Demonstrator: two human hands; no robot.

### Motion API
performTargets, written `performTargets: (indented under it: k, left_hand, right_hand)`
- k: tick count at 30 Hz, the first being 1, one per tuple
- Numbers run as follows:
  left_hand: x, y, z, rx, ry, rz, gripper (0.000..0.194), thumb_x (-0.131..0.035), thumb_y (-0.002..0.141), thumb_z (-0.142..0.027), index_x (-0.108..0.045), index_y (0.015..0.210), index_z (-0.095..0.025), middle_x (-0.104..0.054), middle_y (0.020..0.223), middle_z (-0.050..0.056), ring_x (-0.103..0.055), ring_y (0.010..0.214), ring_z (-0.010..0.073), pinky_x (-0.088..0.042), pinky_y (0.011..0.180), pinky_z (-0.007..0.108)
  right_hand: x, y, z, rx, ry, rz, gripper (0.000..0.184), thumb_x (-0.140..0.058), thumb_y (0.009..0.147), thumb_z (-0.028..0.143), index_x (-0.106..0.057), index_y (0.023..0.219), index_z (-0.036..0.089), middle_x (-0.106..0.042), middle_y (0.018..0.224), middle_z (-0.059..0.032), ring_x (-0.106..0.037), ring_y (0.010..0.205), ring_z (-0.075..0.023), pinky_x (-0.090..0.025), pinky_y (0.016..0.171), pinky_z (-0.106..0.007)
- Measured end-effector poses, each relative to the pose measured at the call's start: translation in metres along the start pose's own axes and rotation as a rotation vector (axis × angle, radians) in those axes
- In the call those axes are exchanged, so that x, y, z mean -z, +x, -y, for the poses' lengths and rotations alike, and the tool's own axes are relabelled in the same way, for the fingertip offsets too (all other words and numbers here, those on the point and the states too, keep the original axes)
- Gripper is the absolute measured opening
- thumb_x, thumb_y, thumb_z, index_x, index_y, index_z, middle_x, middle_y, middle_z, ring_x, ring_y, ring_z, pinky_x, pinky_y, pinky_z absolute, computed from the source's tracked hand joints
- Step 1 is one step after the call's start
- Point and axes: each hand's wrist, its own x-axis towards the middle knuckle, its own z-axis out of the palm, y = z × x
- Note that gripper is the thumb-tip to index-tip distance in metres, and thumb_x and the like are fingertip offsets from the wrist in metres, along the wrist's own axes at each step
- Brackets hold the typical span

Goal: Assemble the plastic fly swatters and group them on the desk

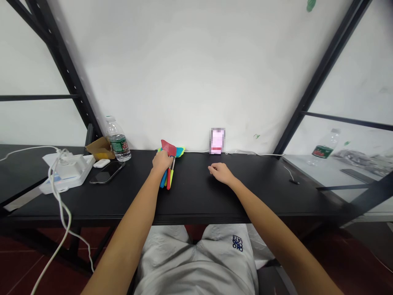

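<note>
My left hand [161, 162] is closed around the middle of a bunch of small fly swatters at the centre-left of the black table. A red perforated swatter head [168, 148] sticks out above my fingers, with blue and yellow-green heads [180, 152] beside it. Below the hand, the blue, red and yellow-green handles [168, 180] point toward me, and thin metal rods show just above them. My fingers hide the rest of the rods. My right hand [221, 172] rests near the tabletop to the right, fingers curled in, with nothing visible in them.
A phone [217, 141] leans upright against the wall. On the left are a water bottle [120, 143], a cardboard box [100, 148], a white case [101, 163], a dark phone [107, 172] and a white power strip [70, 170] with cables. A short black cable [294, 181] lies right.
</note>
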Motion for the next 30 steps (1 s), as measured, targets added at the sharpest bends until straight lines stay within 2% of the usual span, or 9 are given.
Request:
performTargets:
  k: [13,16,19,23,27,30]
  left_hand:
    - [-0.003,-0.003,-0.004,-0.068,0.132,0.041,0.035,-0.054,0.083,-0.041,-0.067,0.104,-0.016,-0.067,0.109,0.016,-0.063,0.105,0.0316,-0.052,0.083,0.038]
    - [-0.004,-0.004,-0.004,-0.084,0.14,0.073,0.039,-0.056,0.082,-0.045,-0.066,0.108,-0.017,-0.065,0.114,0.015,-0.061,0.108,0.0303,-0.051,0.086,0.036]
    - [-0.004,-0.007,-0.005,-0.086,0.163,0.046,0.046,-0.059,0.081,-0.048,-0.063,0.113,-0.016,-0.058,0.123,0.018,-0.055,0.116,0.0329,-0.048,0.091,0.038]
    - [-0.003,-0.011,-0.009,-0.002,0.185,0.023,0.067,-0.064,0.075,-0.057,-0.054,0.126,-0.014,-0.047,0.136,0.023,-0.046,0.125,0.0394,-0.042,0.098,0.048]
    - [0.001,-0.012,-0.013,0.184,0.177,0.187,0.1,-0.07,0.063,-0.066,-0.039,0.141,-0.011,-0.039,0.143,0.028,-0.04,0.131,0.0434,-0.036,0.103,0.053]
    - [0.005,-0.012,-0.014,0.243,0.183,0.28,0.109,-0.07,0.06,-0.07,-0.035,0.144,-0.01,-0.037,0.145,0.029,-0.036,0.134,0.0433,-0.033,0.105,0.053]
  right_hand:
    - [0.0,0.0,0.0,-0.01,-0.002,0.007,0.036,-0.046,0.091,0.037,-0.058,0.063,0.02,-0.062,0.063,-0.0006,-0.055,0.061,-0.0146,-0.035,0.062,-0.025]
    - [0.0,0.0,-0.001,-0.003,-0.004,0.01,0.035,-0.046,0.091,0.036,-0.059,0.063,0.02,-0.062,0.063,-0.0008,-0.055,0.061,-0.0146,-0.035,0.062,-0.025]
    - [0.0,0.001,0.0,-0.004,-0.005,0.011,0.035,-0.047,0.091,0.036,-0.058,0.062,0.02,-0.061,0.062,-0.0007,-0.055,0.061,-0.0146,-0.035,0.062,-0.025]
    - [0.0,0.0,0.001,-0.002,-0.005,0.006,0.035,-0.047,0.091,0.036,-0.058,0.062,0.02,-0.061,0.063,-0.0005,-0.055,0.061,-0.0145,-0.035,0.062,-0.025]
    - [0.001,0.0,0.002,0.002,-0.014,0.009,0.036,-0.046,0.091,0.036,-0.058,0.062,0.02,-0.06,0.062,-0.0004,-0.054,0.061,-0.0144,-0.034,0.062,-0.026]
    - [0.001,0.0,0.002,-0.004,-0.019,0.009,0.036,-0.047,0.091,0.036,-0.059,0.063,0.019,-0.061,0.062,-0.0006,-0.053,0.061,-0.0145,-0.034,0.061,-0.026]
